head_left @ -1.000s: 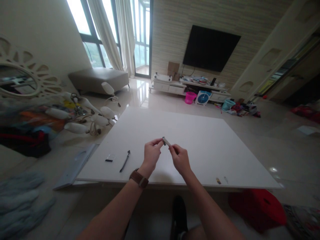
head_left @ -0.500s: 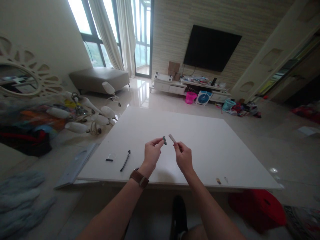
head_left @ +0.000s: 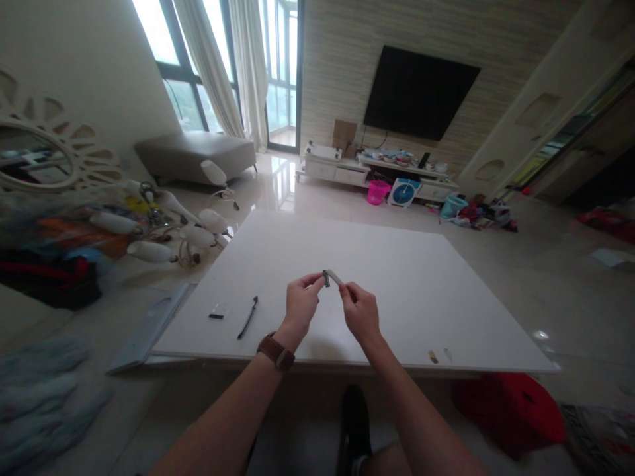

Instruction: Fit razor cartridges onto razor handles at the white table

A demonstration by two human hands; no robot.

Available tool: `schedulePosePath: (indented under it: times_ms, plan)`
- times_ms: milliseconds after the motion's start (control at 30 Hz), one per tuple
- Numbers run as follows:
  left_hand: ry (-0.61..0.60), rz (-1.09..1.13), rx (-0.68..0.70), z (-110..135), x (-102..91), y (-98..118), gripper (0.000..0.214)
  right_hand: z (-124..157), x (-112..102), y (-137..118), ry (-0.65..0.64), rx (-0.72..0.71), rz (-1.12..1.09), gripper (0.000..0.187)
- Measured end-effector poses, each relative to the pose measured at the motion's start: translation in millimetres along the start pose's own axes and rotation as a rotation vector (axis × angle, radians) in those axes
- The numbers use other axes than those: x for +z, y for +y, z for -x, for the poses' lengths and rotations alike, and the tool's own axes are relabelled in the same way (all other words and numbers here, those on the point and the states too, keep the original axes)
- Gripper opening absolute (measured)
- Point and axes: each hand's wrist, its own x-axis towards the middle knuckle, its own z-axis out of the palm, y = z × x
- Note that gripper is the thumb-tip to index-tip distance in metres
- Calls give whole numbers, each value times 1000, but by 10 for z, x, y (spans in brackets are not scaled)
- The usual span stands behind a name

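Over the white table, my left hand (head_left: 302,301) pinches a small dark green razor head (head_left: 326,279) between thumb and fingertips. My right hand (head_left: 360,311) is closed on the lower end of a flat, light grey stick (head_left: 335,276), whose exact kind I cannot make out. The stick's far tip meets the top of the razor head, or lies just in front of it. Left of my hands, a thin black razor handle (head_left: 247,318) lies on the tabletop. Beside it is a small clear piece with a black edge (head_left: 217,313).
The white table (head_left: 397,264) spans the middle. Near its front right edge lie a small brown-and-black piece (head_left: 433,357) and a clear bit (head_left: 448,355). A lamp with white shades (head_left: 151,251) stands off the left side. Below the right front is a red stool (head_left: 508,413).
My right hand has moved slightly left, bringing the grey stick's tip from a gap to the razor head. My left hand has stayed nearly still.
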Motion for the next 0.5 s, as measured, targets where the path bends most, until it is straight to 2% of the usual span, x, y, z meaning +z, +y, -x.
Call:
schedulePosePath:
  times_ms: [100,233,400,500]
  plan:
    - [-6,-7,5,-5,-4,-8,38,0,-6,-4,55,34,-25,40]
    - [-3,2,14,-2,-4,-1,39,5,-2,-13,-30,-8,-16,38]
    - [-3,-13,10,5,-5,7,38,-7,-4,-12,25,41,-23,38]
    - [-2,-13,8,5,-7,10,37,-8,-9,-18,-24,11,7,37]
